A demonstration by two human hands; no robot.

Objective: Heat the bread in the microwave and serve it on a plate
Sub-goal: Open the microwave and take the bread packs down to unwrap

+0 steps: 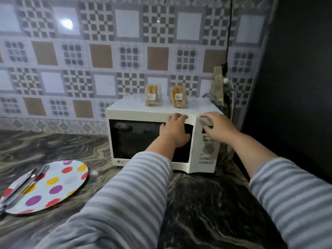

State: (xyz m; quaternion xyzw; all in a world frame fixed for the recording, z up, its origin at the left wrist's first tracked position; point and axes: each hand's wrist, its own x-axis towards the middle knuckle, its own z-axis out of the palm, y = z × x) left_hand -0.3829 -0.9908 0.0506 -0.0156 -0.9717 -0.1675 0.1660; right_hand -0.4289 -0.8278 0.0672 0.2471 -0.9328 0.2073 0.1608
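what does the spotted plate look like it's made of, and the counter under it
Spotted plate: probably melamine or plastic, given its thin rim, printed coloured dots and smooth white sheen. Counter: looks like polished dark stone, marble or granite, with wavy pale veins; possibly a laminate imitation.

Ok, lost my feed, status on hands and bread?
Left hand on microwave door, right hand on its top corner. Two bread packs atop, untouched. Plate waiting.

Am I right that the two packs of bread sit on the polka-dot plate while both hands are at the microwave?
Not quite. The head view shows the two packs of bread on top of the microwave, not on the polka-dot plate. The left hand and right hand are at the microwave.
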